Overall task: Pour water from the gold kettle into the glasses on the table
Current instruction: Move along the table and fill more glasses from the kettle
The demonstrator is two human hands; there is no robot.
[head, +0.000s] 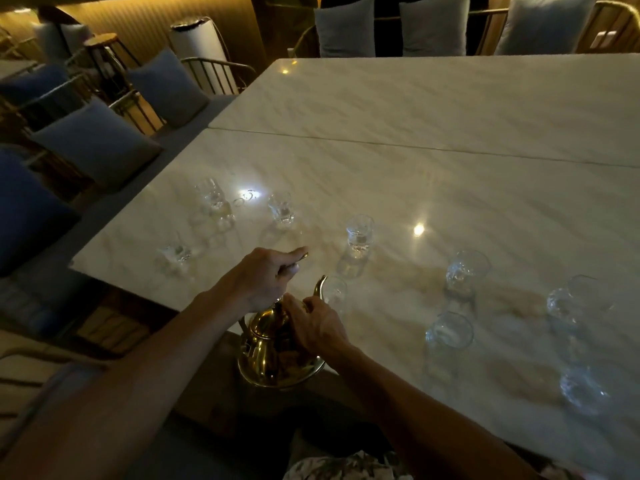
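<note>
The gold kettle [273,351] stands upright at the near edge of the white marble table [433,161]. My left hand [268,277] is closed around its handle above the lid. My right hand [317,323] rests on the lid with the fingers pressed on it. The curved spout points up beside a clear glass [335,295] right behind it. Several other clear glasses are spread over the table: one [359,233] in the middle, one [281,208] further left, one [464,273] to the right, and one [449,332] near the front.
More glasses stand at the far left [213,199] and at the right edge [585,391]. Chairs with grey cushions [97,143] line the left side, and more cushions [434,24] sit behind the table's far edge. A seam crosses the tabletop.
</note>
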